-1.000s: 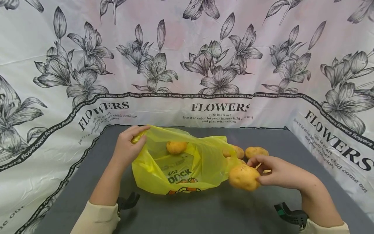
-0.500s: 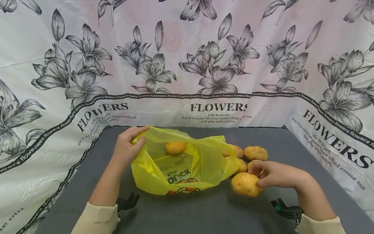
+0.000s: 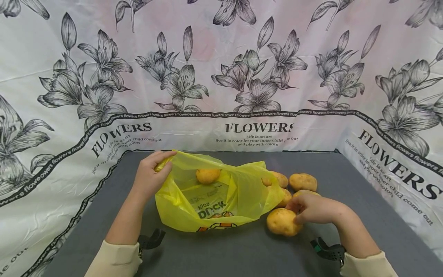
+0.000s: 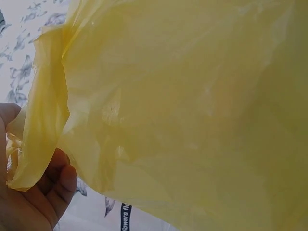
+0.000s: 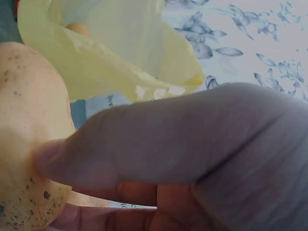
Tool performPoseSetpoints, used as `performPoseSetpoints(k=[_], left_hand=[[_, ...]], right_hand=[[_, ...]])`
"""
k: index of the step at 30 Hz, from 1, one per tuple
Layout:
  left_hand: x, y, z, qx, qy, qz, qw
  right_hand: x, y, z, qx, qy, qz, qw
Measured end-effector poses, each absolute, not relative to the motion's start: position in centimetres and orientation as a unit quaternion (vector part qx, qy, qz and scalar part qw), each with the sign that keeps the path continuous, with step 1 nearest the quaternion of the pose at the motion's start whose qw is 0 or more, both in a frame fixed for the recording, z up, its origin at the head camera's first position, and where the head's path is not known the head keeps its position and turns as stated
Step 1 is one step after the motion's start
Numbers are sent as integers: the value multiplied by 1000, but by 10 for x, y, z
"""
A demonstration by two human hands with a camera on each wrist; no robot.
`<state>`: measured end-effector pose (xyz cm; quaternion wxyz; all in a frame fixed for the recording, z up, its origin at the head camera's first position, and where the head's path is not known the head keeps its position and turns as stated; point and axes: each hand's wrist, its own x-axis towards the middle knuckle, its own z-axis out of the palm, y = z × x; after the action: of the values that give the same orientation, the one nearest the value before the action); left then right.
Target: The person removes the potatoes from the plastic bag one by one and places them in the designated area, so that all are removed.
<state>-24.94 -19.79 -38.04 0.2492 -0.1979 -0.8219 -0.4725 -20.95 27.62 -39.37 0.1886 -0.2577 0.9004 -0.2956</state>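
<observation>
A yellow plastic bag [image 3: 249,184] lies on its side with its mouth spread toward me. My left hand [image 3: 151,173] pinches the bag's upper left rim; in the left wrist view the thin film [image 4: 45,106] passes between thumb and fingers. Inside the bag sits one potato [image 3: 208,176]. To the right of the bag, my right hand [image 3: 316,208] grips a speckled potato [image 3: 283,222] between thumb and fingers, near the bag's right edge. The right wrist view shows the thumb pressed against this potato [image 5: 29,125]. Whether it touches the table cannot be told.
Several more potatoes lie behind the right hand, including one potato [image 3: 303,182] at the back and another [image 3: 285,197] partly behind the bag. Everything stands on a grey table [image 3: 221,254]. A flower-printed cloth [image 3: 194,130] hangs around its back and sides.
My right hand has moved left and toward me, bringing the held potato lower beside the bag. The left hand and the bag have hardly moved.
</observation>
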Motion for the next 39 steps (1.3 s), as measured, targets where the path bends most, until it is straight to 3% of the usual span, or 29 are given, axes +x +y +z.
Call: performPoseSetpoints(k=[12, 39], left_hand=[[-251, -198, -381, -204, -821, -473, 247], [-250, -197, -382, -199, -830, -459, 246]], right_hand=[[-218, 276, -404, -270, 899, -297, 172], [-219, 279, -401, -238, 875, -365, 210]])
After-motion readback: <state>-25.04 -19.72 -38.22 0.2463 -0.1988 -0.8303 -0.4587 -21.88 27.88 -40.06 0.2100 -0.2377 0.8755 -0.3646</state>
